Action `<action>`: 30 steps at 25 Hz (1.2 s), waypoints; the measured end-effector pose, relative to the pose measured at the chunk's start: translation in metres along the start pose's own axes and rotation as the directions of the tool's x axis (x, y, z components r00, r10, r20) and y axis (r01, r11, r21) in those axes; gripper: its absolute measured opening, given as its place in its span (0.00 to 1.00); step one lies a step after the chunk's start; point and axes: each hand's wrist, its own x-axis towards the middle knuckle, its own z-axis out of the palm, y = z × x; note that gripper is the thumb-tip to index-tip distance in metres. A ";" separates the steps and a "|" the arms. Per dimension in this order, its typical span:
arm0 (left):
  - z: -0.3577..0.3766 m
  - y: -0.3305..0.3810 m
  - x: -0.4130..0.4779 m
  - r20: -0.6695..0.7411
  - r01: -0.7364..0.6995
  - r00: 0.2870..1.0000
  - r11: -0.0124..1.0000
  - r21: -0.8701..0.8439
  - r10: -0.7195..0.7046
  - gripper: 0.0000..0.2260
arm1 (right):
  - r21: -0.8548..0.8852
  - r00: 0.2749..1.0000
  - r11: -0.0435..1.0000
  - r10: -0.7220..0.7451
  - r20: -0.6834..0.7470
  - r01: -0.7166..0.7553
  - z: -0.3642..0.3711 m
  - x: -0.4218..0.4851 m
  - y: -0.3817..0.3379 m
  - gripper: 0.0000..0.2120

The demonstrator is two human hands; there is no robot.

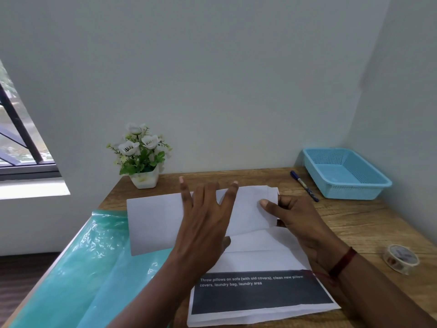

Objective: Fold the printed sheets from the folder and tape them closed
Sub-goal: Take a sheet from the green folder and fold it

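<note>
A white sheet [153,223], folded over with its blank side up, lies across the middle of the wooden desk [369,223]. My left hand [205,223] presses flat on it with fingers spread. My right hand [295,216] pinches the sheet's right edge, thumb on top. Beneath and nearer to me lies another printed sheet [260,294] with a dark band and white text. A translucent green folder [89,268] lies open at the left, partly under the folded sheet. A roll of clear patterned tape [400,258] stands at the right.
A blue mesh basket [345,174] stands at the far right corner with a blue pen [305,185] beside it. A white pot of artificial flowers [142,157] stands at the back left. Walls close the back and right; a window is at the left.
</note>
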 end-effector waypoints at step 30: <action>-0.012 -0.090 0.009 0.291 0.227 0.956 0.707 -0.670 -0.031 0.40 | -0.024 0.980 0.983 -0.185 -0.068 0.183 -0.015 0.000 -0.011 0.06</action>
